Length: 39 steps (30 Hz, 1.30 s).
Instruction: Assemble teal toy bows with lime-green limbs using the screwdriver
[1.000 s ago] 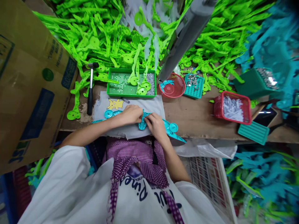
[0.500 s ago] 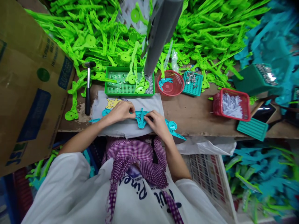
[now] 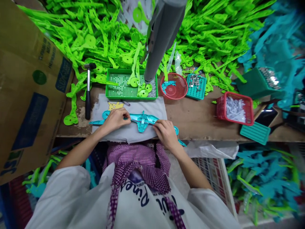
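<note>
A long turquoise plastic part (image 3: 143, 125) lies across the grey cloth (image 3: 119, 135), with a short crosspiece at its middle and round discs towards its ends. Along its centre runs a thin dark strand (image 3: 150, 123), like a wire or cord, between my two hands. My left hand (image 3: 116, 120) is closed in a pinch over the left half, at that end of the strand. On the right half rests my right hand (image 3: 165, 133), thumb and fingers together on the part where the strand meets them. The fingertips partly hide what they grip.
A grey powered driver (image 3: 164, 35) hangs above the green tray (image 3: 126, 97) of screws. A hammer (image 3: 88, 92) lies left. Red baskets (image 3: 175, 94) and a turquoise tray (image 3: 196, 86) of metal pieces stand right. Green parts (image 3: 214, 38) heap behind; a cardboard box (image 3: 33, 95) blocks the left.
My hands have moved apart from the crosspiece, left hand leftward and right hand rightward. More of the turquoise part's middle and the strand along it now shows.
</note>
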Each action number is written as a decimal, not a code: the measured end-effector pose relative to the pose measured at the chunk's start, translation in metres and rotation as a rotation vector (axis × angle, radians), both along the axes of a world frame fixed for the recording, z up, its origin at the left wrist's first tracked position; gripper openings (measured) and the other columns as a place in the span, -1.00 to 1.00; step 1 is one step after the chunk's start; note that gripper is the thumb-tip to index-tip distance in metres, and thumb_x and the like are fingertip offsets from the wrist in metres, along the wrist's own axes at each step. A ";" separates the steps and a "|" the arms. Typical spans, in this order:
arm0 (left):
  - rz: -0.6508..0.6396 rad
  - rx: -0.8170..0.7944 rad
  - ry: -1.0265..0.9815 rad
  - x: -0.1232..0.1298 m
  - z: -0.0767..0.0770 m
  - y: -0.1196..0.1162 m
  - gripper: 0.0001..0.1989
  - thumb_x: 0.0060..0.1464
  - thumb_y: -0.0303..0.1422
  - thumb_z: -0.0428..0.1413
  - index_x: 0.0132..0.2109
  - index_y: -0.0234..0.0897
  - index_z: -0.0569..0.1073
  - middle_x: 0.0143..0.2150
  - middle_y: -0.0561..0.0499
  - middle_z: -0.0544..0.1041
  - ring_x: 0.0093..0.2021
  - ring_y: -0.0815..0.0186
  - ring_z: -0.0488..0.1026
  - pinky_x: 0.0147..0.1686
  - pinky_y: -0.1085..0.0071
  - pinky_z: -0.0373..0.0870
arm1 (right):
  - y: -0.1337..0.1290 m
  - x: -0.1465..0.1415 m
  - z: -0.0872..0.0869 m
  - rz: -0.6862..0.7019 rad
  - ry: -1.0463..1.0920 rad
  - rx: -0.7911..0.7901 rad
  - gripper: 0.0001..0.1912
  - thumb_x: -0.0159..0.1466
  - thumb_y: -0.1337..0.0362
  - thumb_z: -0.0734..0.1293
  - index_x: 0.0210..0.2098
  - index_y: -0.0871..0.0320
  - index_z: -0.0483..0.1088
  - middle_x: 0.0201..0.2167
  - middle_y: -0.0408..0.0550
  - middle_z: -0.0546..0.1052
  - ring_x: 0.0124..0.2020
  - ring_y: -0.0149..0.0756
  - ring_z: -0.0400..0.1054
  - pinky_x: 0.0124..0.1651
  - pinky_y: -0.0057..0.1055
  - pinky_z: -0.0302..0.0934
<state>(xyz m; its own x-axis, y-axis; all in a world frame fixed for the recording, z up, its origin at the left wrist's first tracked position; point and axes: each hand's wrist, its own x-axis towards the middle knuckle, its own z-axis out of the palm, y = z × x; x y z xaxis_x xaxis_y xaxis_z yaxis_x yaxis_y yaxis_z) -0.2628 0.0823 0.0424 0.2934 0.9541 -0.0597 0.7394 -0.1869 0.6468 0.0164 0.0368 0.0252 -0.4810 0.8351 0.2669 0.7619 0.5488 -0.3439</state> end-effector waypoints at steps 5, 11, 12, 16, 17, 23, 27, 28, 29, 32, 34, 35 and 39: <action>0.034 0.039 -0.009 0.000 -0.003 -0.001 -0.91 -0.09 -0.53 0.22 -0.45 -0.26 0.54 -0.43 0.07 0.56 -0.45 0.37 0.41 -0.35 0.43 0.33 | 0.021 -0.013 0.001 -0.003 0.012 -0.182 -0.74 0.44 0.13 0.23 -0.20 0.12 0.48 -0.21 0.03 0.58 -0.15 -0.15 0.41 -0.11 -0.25 0.21; 0.072 0.061 -0.046 0.001 -0.007 -0.003 -0.95 -0.10 -0.50 0.22 -0.44 -0.27 0.54 -0.43 0.07 0.54 -0.46 0.39 0.40 -0.36 0.43 0.32 | 0.042 -0.021 0.004 -0.034 0.065 -0.363 -0.84 0.39 0.17 0.30 -0.24 0.12 0.43 -0.25 0.02 0.54 -0.19 -0.16 0.42 -0.14 -0.27 0.27; 0.081 0.066 -0.055 0.000 -0.006 -0.003 -0.95 -0.11 -0.50 0.21 -0.44 -0.26 0.54 -0.43 0.08 0.54 -0.47 0.39 0.39 -0.37 0.44 0.32 | 0.042 -0.019 0.006 -0.033 0.089 -0.377 -0.85 0.38 0.17 0.31 -0.23 0.12 0.43 -0.24 0.02 0.53 -0.19 -0.16 0.42 -0.13 -0.27 0.29; 0.132 0.126 -0.091 -0.008 0.004 -0.010 -0.97 -0.05 -0.45 0.18 -0.43 -0.26 0.51 -0.42 0.08 0.53 -0.50 0.41 0.38 -0.39 0.44 0.32 | 0.028 -0.006 0.013 0.011 0.146 -0.341 -0.77 0.39 0.14 0.30 -0.03 0.10 0.40 -0.03 0.09 0.50 0.00 -0.10 0.43 0.01 -0.18 0.34; 0.145 0.152 -0.093 -0.012 0.006 -0.013 -0.96 -0.03 -0.43 0.17 -0.42 -0.26 0.50 -0.41 0.08 0.54 -0.49 0.41 0.38 -0.38 0.43 0.33 | 0.022 -0.002 0.013 0.028 0.133 -0.334 -0.71 0.39 0.12 0.30 0.04 0.09 0.38 0.03 0.11 0.48 0.06 -0.07 0.41 0.06 -0.14 0.33; 0.196 0.371 0.050 -0.017 0.011 -0.036 -0.93 0.02 -0.44 0.16 -0.42 -0.24 0.49 -0.43 0.05 0.55 -0.43 0.33 0.44 -0.27 0.34 0.33 | 0.003 0.002 0.003 0.034 0.022 -0.349 -0.68 0.40 0.17 0.27 0.11 0.09 0.38 0.09 0.14 0.50 0.14 -0.01 0.40 0.13 -0.04 0.31; 0.228 0.490 0.017 0.009 0.013 -0.048 -0.94 0.05 -0.45 0.17 -0.38 -0.22 0.51 -0.40 0.06 0.57 -0.40 0.33 0.46 -0.21 0.32 0.35 | 0.007 -0.002 0.001 0.033 0.009 -0.337 -0.71 0.42 0.15 0.24 0.05 0.12 0.41 0.03 0.14 0.53 0.07 -0.04 0.44 0.09 -0.08 0.31; 0.254 0.491 -0.009 0.017 0.014 -0.048 -0.94 0.05 -0.45 0.18 -0.37 -0.22 0.51 -0.39 0.06 0.57 -0.39 0.33 0.46 -0.21 0.32 0.36 | 0.007 -0.002 0.002 0.036 0.007 -0.337 -0.72 0.43 0.15 0.23 0.04 0.12 0.41 0.02 0.13 0.54 0.06 -0.04 0.45 0.08 -0.08 0.31; 0.282 0.472 -0.033 0.025 0.015 -0.044 -0.94 0.04 -0.46 0.18 -0.38 -0.23 0.50 -0.38 0.06 0.57 -0.38 0.33 0.47 -0.20 0.32 0.36 | 0.008 -0.002 0.002 0.040 0.006 -0.337 -0.72 0.43 0.15 0.23 0.04 0.11 0.42 0.01 0.12 0.54 0.05 -0.04 0.45 0.07 -0.08 0.31; 0.345 0.314 -0.074 0.038 0.022 -0.023 -0.93 0.00 -0.50 0.17 -0.40 -0.25 0.47 -0.34 0.04 0.57 -0.35 0.32 0.47 -0.23 0.34 0.38 | 0.007 -0.001 0.002 0.042 0.003 -0.325 -0.71 0.43 0.16 0.23 0.05 0.11 0.42 0.02 0.13 0.54 0.07 -0.03 0.45 0.07 -0.06 0.32; 0.335 0.164 -0.091 0.042 0.028 -0.003 -0.94 -0.02 -0.49 0.17 -0.41 -0.26 0.46 -0.37 0.04 0.56 -0.38 0.31 0.46 -0.25 0.34 0.37 | 0.008 0.002 0.000 0.055 0.002 -0.314 -0.71 0.42 0.18 0.23 0.06 0.13 0.42 0.02 0.15 0.53 0.08 -0.03 0.45 0.08 -0.05 0.33; 0.308 0.094 -0.112 0.044 0.030 0.006 -0.94 -0.02 -0.49 0.17 -0.41 -0.27 0.46 -0.40 0.05 0.55 -0.41 0.31 0.45 -0.27 0.34 0.37 | 0.008 0.003 0.000 0.066 0.004 -0.310 -0.71 0.42 0.19 0.23 0.06 0.13 0.42 0.02 0.15 0.53 0.08 -0.03 0.45 0.09 -0.04 0.34; 0.187 -0.076 -0.309 0.053 0.026 0.029 -0.94 -0.03 -0.51 0.13 -0.40 -0.28 0.44 -0.49 0.08 0.51 -0.43 0.32 0.45 -0.35 0.39 0.36 | 0.012 0.011 -0.002 0.079 0.026 -0.308 -0.70 0.42 0.18 0.22 0.08 0.08 0.41 0.06 0.14 0.51 0.09 -0.05 0.45 0.12 -0.02 0.38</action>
<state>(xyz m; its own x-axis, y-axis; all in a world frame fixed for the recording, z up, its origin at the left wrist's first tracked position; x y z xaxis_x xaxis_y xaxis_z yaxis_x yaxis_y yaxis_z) -0.2095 0.1111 0.0684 0.1300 0.9892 -0.0679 0.5235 -0.0104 0.8520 0.0273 0.0486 0.0233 -0.5440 0.8388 0.0208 0.7098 0.4733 -0.5218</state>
